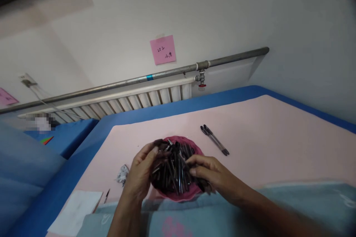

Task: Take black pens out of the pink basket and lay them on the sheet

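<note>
A round pink basket sits near the table's front edge, filled with a jumble of dark pens or pen parts. At its left side my left hand is closed, with a dark, slim pen piece between thumb and fingers, over the pile. On the right, my right hand reaches over the rim, thumb and fingers pinched together among the dark pieces. What it grips is blurred and partly hidden. Beyond the basket to the right, two black-capped clear pens lie side by side on the pink tabletop.
Left of the basket lie a crumpled wad, a thin dark pen-like piece and a white paper sheet. Grey-blue cloth covers the front edge. Behind the table are a radiator and a pipe.
</note>
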Demonstrator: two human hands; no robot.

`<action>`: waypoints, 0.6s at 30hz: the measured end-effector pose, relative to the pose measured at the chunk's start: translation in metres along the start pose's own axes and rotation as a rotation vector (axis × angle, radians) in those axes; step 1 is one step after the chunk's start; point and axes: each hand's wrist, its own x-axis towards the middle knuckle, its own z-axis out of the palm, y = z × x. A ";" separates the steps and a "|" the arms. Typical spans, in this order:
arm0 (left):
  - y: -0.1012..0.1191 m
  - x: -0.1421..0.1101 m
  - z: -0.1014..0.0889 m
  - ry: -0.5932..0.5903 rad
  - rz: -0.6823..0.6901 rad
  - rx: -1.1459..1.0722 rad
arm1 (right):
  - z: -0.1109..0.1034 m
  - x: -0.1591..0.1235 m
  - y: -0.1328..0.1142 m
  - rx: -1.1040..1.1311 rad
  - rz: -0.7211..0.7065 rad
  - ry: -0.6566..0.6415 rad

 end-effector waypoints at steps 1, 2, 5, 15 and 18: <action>0.002 0.002 -0.005 0.051 0.031 0.070 | 0.000 0.001 0.001 0.057 0.016 0.020; 0.005 0.003 -0.010 0.092 0.067 0.155 | 0.000 0.001 0.002 0.118 0.029 0.037; 0.008 0.006 -0.023 0.137 0.163 0.468 | 0.000 0.003 0.002 0.206 0.027 0.070; -0.004 0.006 -0.025 0.007 0.285 1.641 | 0.002 0.003 0.000 0.225 0.027 0.090; -0.008 0.004 -0.018 -0.021 0.252 1.779 | 0.003 0.003 0.000 0.218 0.036 0.092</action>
